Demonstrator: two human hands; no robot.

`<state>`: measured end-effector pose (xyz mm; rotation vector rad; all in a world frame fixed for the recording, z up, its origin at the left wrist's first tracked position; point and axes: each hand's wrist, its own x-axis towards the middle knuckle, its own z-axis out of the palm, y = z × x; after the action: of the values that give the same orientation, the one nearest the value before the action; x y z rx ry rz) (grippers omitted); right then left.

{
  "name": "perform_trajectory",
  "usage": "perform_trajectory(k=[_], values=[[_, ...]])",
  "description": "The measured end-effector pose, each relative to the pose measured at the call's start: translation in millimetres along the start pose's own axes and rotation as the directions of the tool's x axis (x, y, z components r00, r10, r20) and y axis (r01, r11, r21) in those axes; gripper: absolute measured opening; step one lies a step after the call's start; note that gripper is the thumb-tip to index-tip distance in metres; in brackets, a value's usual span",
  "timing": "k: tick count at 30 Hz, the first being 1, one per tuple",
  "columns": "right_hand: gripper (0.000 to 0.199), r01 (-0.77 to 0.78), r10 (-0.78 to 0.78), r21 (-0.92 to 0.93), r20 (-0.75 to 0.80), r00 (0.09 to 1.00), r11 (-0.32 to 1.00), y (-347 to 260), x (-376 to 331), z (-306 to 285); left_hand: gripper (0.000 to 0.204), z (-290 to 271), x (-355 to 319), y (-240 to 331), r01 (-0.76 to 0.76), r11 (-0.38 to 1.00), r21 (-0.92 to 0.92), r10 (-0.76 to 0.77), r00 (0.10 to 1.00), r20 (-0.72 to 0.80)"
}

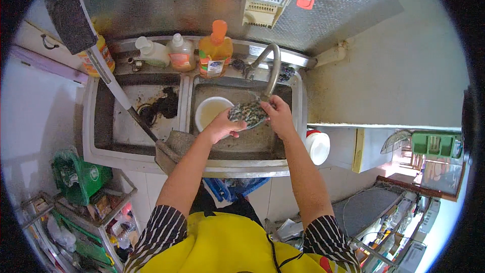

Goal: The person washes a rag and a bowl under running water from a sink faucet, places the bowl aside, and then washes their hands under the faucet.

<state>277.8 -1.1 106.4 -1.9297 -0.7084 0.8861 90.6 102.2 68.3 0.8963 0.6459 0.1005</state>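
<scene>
Over the right sink basin (260,144), both my hands hold a rounded, speckled thing (247,114), mottled dark green, black and whitish; its kind is not clear. My left hand (222,127) is closed on its left edge, thumb across the near side. At the upper right edge, my right hand (278,116) grips it with the fingers bent. Just left of it, partly behind my left hand, a white bowl (204,108) with cloudy pale liquid sits in the basin. The curved metal faucet (275,68) comes down right behind the speckled thing.
Bottles line the sink's back ledge, including an orange pump bottle (215,53). A long-handled tool (113,86) slants across the left basin (136,139), where dark residue lies. A grey cloth (172,149) drapes the front rim. At right stands a white container (318,147).
</scene>
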Motion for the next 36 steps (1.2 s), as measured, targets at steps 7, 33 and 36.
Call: perform_trajectory(k=[7,33,36], values=[[0.017,0.054,-0.037,0.089,-0.188,0.981,0.995,-20.9,-19.3,-15.0,0.033,-0.5,12.6,13.5,-0.023,0.807,0.590,-0.018,0.998,0.063],[0.065,0.737,-0.588,-0.662,0.544,0.598,0.137,-45.3,-59.8,17.4,0.013,11.9,10.6,34.5,0.411,0.883,0.225,-0.462,0.680,0.569],[0.051,0.664,-0.522,-0.731,0.510,0.684,0.156,-49.6,-51.4,21.7,0.014,15.1,16.3,35.8,0.336,0.883,0.327,-0.462,0.744,0.483]])
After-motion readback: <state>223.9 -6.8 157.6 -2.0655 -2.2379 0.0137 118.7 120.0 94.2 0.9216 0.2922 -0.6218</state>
